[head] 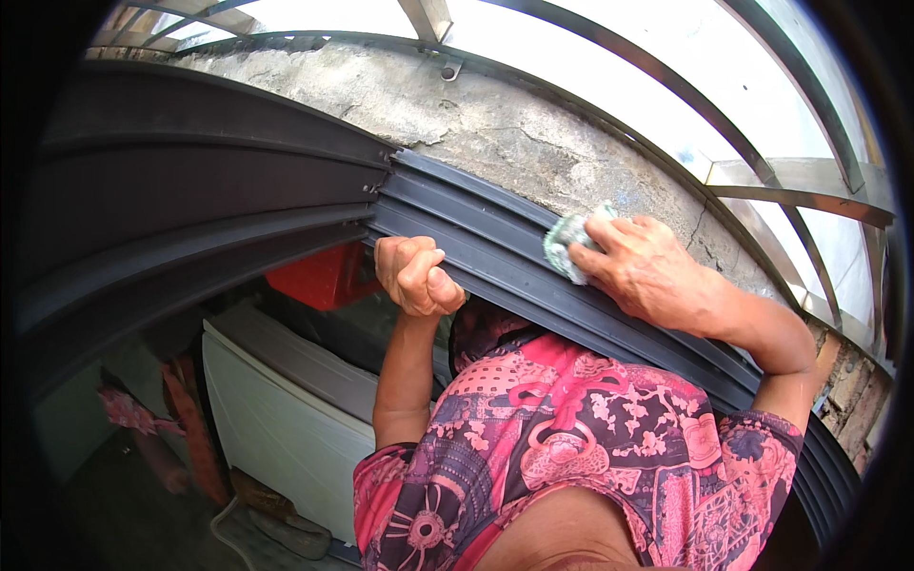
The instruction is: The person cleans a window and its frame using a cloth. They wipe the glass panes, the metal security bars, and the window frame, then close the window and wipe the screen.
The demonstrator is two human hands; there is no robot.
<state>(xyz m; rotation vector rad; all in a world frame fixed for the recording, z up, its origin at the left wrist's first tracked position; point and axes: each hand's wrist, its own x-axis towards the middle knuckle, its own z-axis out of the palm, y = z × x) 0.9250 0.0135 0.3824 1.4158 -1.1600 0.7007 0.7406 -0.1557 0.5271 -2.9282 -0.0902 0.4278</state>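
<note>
My right hand (pixel 635 268) grips a crumpled pale green and white cloth (pixel 568 243). The cloth is pressed to the upper part of a dark grey grooved metal window frame (pixel 493 232), along its outer edge by the wall. My left hand (pixel 418 275) is curled into a fist at the inner edge of the same frame, near its corner. No object shows clearly inside that fist. Beside the left hand, a wider dark frame member (pixel 214 171) meets the grooved track at the corner.
Outside runs a rough, cracked concrete ledge (pixel 443 107), bounded by metal security bars (pixel 643 71). Inside, low on the left, stand a white appliance or cabinet (pixel 285 407) and a red plastic container (pixel 314 278). A pink cloth item (pixel 132 410) hangs farther left.
</note>
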